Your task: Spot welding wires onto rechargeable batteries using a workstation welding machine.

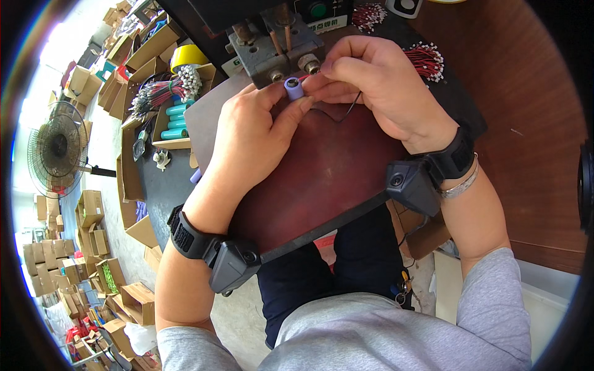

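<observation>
Both hands meet in a pinching grip at the top centre of the view, closed around one small lilac cylindrical battery cell (294, 88) held just below the metal head of a spot-welding machine (276, 44). Going left to right: far left stands a floor fan (57, 148) among many cardboard boxes; nearer, an open box holds teal battery cells (174, 121) beside a bundle of red and black wire leads (166, 90) and a yellow tape roll (187, 55). The left hand (250, 133) has thumb and forefinger clamped on the cell's left side, the heel of the hand resting on a dark red board (328, 167) that lies on the table. The right hand (380, 83) pinches the cell's right end and appears to hold a thin black wire (343, 114) that loops down onto the board. Further right lies another bunch of red leads (426, 60). To do this well, judging from the pose, keep both wrists braced on the board, the cell square to the electrodes, the wire tab flat on the terminal, and fingertips clear of the weld point.
</observation>
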`<state>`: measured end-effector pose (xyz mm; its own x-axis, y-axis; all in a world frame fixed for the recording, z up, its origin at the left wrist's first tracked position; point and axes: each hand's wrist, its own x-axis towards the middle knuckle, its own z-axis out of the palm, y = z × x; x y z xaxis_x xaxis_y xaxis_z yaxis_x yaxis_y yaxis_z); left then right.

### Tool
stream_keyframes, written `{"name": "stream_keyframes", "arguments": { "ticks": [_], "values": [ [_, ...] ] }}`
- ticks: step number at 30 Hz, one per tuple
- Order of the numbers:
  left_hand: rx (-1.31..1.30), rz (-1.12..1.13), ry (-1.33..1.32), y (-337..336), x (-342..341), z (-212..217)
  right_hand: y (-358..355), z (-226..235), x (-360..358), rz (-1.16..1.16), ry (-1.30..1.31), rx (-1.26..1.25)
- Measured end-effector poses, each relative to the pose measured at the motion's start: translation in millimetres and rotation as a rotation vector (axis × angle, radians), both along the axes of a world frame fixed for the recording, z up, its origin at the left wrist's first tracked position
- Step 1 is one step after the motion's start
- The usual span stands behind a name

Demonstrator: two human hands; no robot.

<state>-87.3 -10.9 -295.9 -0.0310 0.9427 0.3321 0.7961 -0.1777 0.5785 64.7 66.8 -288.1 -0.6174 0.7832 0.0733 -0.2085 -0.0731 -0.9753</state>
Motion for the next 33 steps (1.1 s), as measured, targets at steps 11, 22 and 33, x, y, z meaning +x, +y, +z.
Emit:
{"name": "stream_keyframes", "arguments": {
  "ticks": [11,22,33],
  "values": [
    [0.013,0.002,0.041,-0.9,0.2,1.9,-0.1,-1.8,-0.3,0.004,0.016,0.024],
    [0.039,-0.01,-0.004,-0.3,0.1,-1.1,0.8,-2.8,0.1,0.005,0.014,0.01],
    [0.009,0.018,0.056,-0.2,0.2,0.3,0.8,-1.9,0.5,-0.002,-0.024,0.031]
  ]
}}
